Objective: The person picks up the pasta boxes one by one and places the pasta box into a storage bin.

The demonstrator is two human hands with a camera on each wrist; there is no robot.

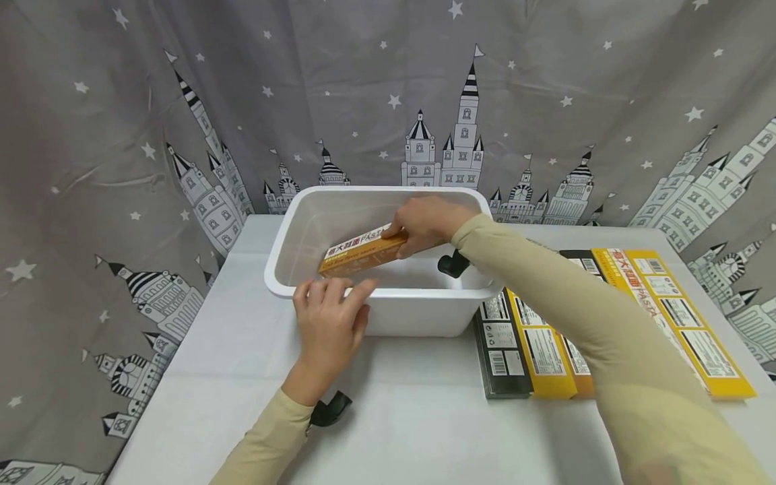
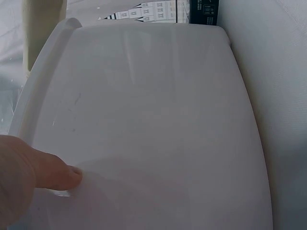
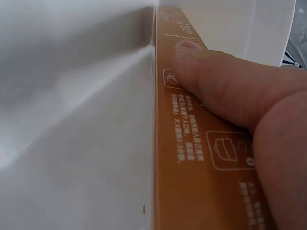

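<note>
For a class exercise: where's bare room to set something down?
Bare tabletop lies left of the white tub and the left hand, and in front, between that hand and the boxes. Crowded: at right, where a sleeve crosses those boxes, and the tub's middle, where the right hand holds a pasta box.

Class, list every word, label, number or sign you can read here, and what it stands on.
"PASTA": on the held box, beside red Chinese characters too small to quote surely.
"PASTA": on the far-right box, also beside red Chinese characters.
Too small or blurred: the remaining print on both, and labels and barcode digits on the other boxes.
Bin: no text visible.
</note>
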